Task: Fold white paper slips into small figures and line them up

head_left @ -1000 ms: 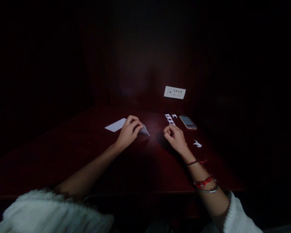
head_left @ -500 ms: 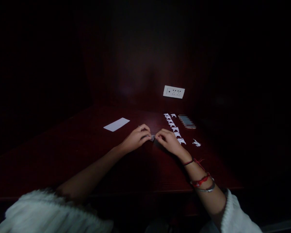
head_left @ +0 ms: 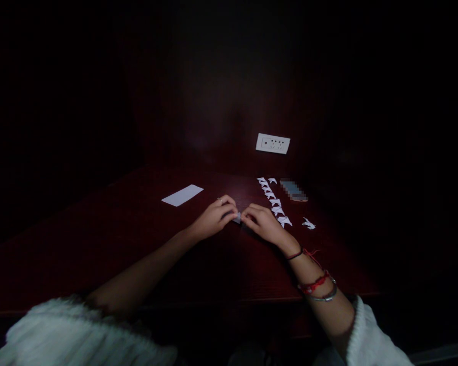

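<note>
Over the middle of the dark red table, my left hand (head_left: 215, 218) pinches a small piece of folded white paper (head_left: 237, 218) between thumb and fingers. A ring is on one of its fingers. From the other side my right hand (head_left: 265, 222) has its thumb and fingertips pinched at the paper's right edge. Most of the paper is covered by the fingers, so its folded shape cannot be made out. To the right of my right hand runs a row of several small folded white paper pieces (head_left: 275, 202).
A flat white paper strip (head_left: 183, 195) lies on the table (head_left: 148, 244) to the left. At the right are a pixelated phone (head_left: 293, 190) and a crumpled white paper piece (head_left: 309, 223). A white socket plate (head_left: 273, 144) is fixed on the back wall. Surroundings are very dark.
My right hand has moved slightly left, closer to my left hand, and its fingertips have come to the paper's edge. The left hand stays nearly still.
</note>
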{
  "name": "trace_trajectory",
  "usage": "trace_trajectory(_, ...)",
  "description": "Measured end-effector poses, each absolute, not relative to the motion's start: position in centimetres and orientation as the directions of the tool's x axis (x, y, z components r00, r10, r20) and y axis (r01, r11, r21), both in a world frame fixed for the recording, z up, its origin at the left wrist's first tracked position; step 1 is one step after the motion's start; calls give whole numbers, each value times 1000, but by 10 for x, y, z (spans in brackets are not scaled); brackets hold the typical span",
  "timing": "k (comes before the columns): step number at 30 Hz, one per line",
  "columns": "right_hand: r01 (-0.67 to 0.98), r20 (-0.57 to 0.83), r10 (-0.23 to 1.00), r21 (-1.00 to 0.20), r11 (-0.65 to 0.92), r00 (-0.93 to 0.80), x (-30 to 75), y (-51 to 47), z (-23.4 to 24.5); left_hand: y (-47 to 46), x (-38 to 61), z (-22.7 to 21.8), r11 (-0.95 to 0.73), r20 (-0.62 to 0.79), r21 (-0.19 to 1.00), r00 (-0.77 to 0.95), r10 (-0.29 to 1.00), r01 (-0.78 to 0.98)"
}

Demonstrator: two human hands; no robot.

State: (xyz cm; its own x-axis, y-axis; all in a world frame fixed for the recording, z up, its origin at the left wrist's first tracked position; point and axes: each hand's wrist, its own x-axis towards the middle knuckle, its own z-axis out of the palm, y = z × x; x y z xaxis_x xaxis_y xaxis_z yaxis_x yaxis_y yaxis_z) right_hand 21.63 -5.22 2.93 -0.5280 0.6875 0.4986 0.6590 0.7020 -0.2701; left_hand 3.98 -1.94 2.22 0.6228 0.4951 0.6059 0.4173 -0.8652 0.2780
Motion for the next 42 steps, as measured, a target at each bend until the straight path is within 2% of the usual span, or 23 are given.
trace_trajectory(9, 660, 496, 678, -247, 709, -542, 216, -52, 30, -21, 40, 23, -869, 603, 259, 632, 486, 422)
trace_trajectory(17, 722, 553, 728, -294, 626, -406, 208, -50, 32, -17, 39, 27, -849, 671, 225, 556, 490, 477)
trace_trajectory(19, 752, 597, 729, -296, 588, -335, 216, -49, 32, -11, 31, 27, -825, 700, 223, 503, 506, 519)
trace_trajectory(22, 794, 672, 719, -333, 508, -179, 233, -47, 33, -1, 17, 26, -735, 784, 258, 309, 539, 627)
trace_trajectory(24, 789, 677, 720, -357, 501, -151, 240, -46, 34, 1, 13, 25, -717, 783, 273, 284, 553, 641)
trace_trajectory(27, 759, 661, 720, -354, 547, -210, 238, -47, 35, -1, 21, 22, -771, 719, 256, 419, 555, 583)
trace_trajectory(30, 743, 659, 710, -342, 575, -247, 232, -50, 37, -7, 30, 18, -840, 583, 235, 620, 525, 489)
trace_trajectory(32, 748, 666, 708, -340, 570, -236, 229, -51, 37, -10, 31, 14, -867, 464, 252, 733, 498, 430)
trace_trajectory(35, 761, 671, 710, -343, 551, -212, 231, -53, 39, -14, 28, 12, -863, 356, 307, 793, 495, 401)
trace_trajectory(39, 786, 654, 728, -332, 521, -207, 248, -53, 46, -17, 45, 24, -863, 411, 348, 768, 491, 366)
trace_trajectory(42, 841, 602, 777, -313, 441, -184, 281, -53, 53, -16, 85, 37, -885, 485, 287, 741, 465, 368)
